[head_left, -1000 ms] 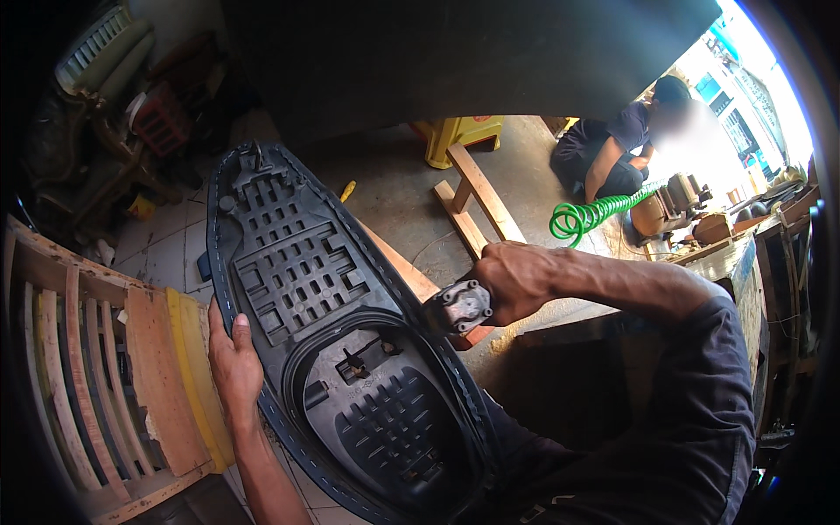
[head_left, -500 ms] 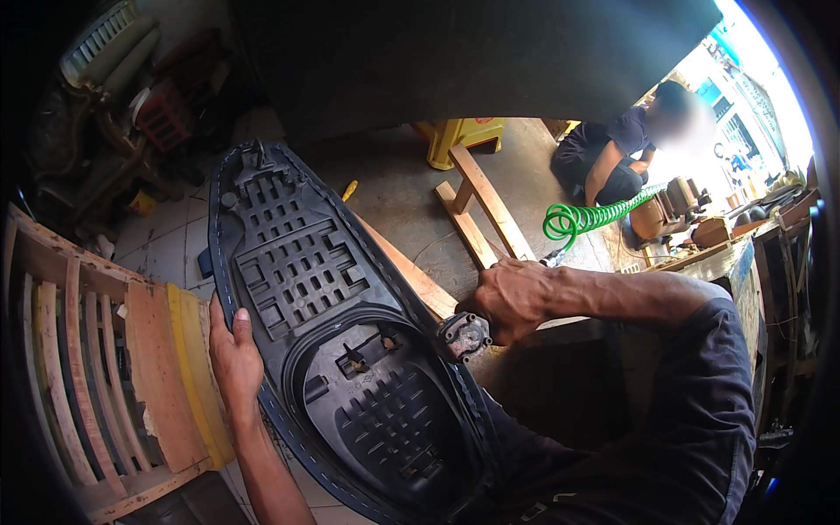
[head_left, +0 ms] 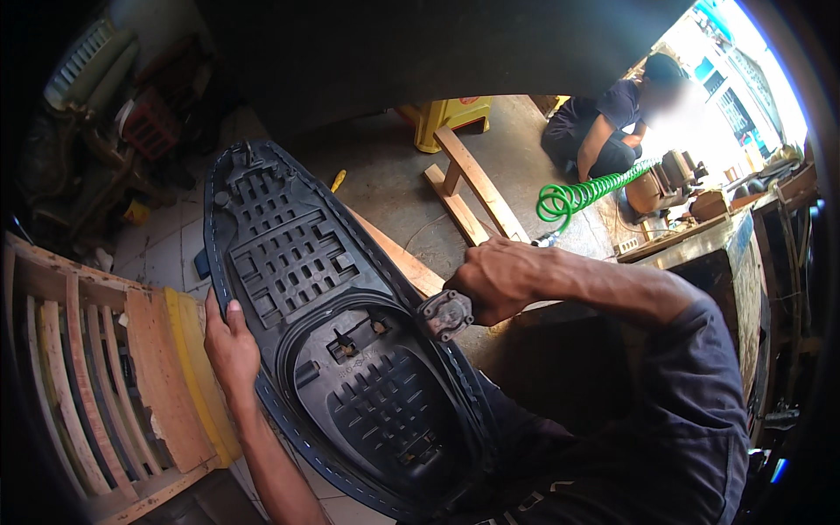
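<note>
Tilted across my front is a motorcycle seat [head_left: 385, 385], underside up, with a black ribbed plastic base. A dark cover is folded over its rim, and a line of staples runs along the edge. My left hand [head_left: 233, 347] grips the seat's left edge, thumb on the near face and the other fingers partly hidden behind it. In my right hand [head_left: 494, 284] is a pneumatic staple gun [head_left: 447, 316], its round metal end cap facing me. Its nose is at the seat's right edge, but the contact point is hidden. A green coiled air hose [head_left: 582, 194] leads to the gun.
A slatted wooden frame [head_left: 87, 385] with yellow padding stands close at left. Beyond the seat are wooden pieces [head_left: 477, 184], a yellow-handled tool [head_left: 339, 180] and a yellow stool [head_left: 451, 118]. Another person [head_left: 604, 131] crouches at far right near an air compressor [head_left: 652, 188].
My right hand and the staple gun have shifted slightly along the seat's right edge, toward its far narrow end. My left hand keeps its hold. The whole view has moved a little.
</note>
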`<state>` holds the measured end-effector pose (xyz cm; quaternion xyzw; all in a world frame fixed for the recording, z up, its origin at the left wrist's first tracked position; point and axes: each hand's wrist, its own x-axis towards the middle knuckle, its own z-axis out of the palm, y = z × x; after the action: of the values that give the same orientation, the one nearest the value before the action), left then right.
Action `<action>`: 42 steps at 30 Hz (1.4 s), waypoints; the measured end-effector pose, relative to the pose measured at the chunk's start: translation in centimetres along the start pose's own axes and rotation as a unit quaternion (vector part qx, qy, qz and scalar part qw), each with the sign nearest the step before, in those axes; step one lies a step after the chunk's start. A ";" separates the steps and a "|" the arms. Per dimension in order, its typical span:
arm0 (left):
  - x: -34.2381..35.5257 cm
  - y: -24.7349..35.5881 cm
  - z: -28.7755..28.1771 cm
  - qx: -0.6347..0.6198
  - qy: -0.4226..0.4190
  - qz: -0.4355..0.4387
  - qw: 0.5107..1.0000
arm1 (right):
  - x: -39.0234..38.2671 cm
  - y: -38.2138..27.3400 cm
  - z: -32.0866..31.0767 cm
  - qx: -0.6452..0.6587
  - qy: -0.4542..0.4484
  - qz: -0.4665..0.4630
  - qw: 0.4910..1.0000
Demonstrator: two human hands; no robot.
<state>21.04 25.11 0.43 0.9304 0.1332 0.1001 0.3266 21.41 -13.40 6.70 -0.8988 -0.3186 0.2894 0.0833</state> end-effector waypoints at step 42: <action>-11.4 12.4 8.4 0.124 -0.357 0.546 0.748 | -11.2 2.4 13.4 0.295 0.244 0.175 0.907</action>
<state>14.79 7.35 0.70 0.8446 -0.5125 -0.0958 0.1214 7.97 -22.66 0.16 -0.9171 -0.0261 0.1520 0.3676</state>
